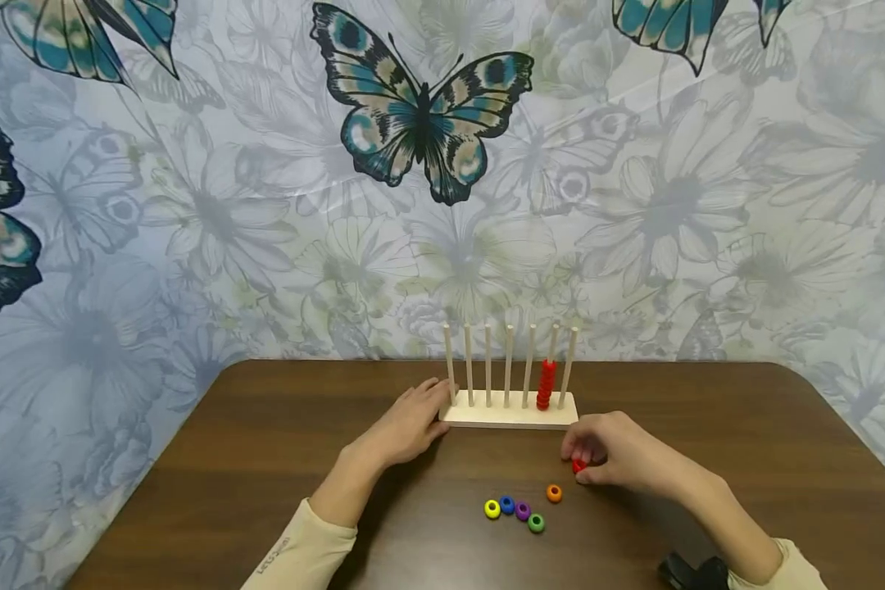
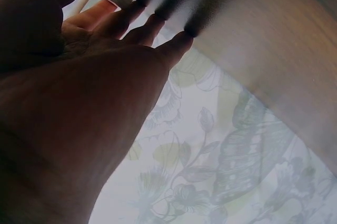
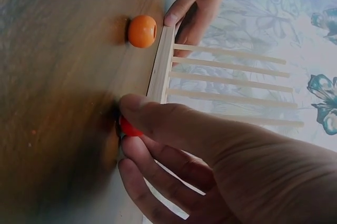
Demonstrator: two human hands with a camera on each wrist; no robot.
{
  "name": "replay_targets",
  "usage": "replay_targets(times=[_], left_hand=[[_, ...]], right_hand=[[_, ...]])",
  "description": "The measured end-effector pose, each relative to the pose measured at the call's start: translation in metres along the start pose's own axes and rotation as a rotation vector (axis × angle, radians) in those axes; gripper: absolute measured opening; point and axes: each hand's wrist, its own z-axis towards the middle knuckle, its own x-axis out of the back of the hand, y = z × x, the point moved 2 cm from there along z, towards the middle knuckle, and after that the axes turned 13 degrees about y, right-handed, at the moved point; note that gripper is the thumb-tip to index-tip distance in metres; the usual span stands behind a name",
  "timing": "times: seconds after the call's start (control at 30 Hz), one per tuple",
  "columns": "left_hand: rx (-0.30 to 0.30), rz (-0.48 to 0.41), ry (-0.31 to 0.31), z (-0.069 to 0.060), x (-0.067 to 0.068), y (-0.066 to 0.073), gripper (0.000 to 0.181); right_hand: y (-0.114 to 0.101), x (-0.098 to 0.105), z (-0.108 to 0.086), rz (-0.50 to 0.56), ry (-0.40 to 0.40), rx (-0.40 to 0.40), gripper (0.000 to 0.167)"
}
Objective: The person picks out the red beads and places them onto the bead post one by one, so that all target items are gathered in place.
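Note:
A pale wooden peg stand [image 1: 509,418] with upright pegs stands near the table's far edge. Several red beads [image 1: 546,385] are stacked on its second peg from the right. My left hand [image 1: 410,422] grips the stand's left end, thumb at the front and fingers behind; the left wrist view shows those fingertips [image 2: 181,42] reaching down to the tabletop. Just in front of the stand's right end, my right hand [image 1: 623,455] pinches a red bead [image 3: 130,126] between thumb and index finger, at the table surface. Its other fingers are loosely bent.
Loose beads lie in front of the stand: orange [image 1: 554,493], yellow [image 1: 492,509], blue [image 1: 507,505], purple [image 1: 523,511] and green [image 1: 536,523]. The brown table [image 1: 280,459] ends at a butterfly-patterned wall [image 1: 265,205]. A black object [image 1: 693,571] sits by the right wrist.

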Motion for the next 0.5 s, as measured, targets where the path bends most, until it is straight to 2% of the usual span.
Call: replay_targets(times=[0.1, 0.2, 0.33, 0.5], left_hand=[[0.03, -0.022, 0.015, -0.003, -0.008, 0.004, 0.048], [0.057, -0.027, -0.002, -0.004, -0.009, 0.004, 0.05], [0.064, -0.047, -0.007, -0.005, -0.009, 0.006, 0.051], [0.061, -0.045, 0.001, -0.005, -0.009, 0.007, 0.053]], right_hand=[[-0.001, 0.002, -0.008, -0.03, 0.059, 0.011, 0.021], [-0.003, 0.005, -0.01, -0.056, 0.089, 0.008, 0.021], [-0.001, 0.007, -0.011, -0.074, 0.113, -0.012, 0.022], [0.001, 0.012, -0.01, -0.069, 0.148, 0.005, 0.024]])
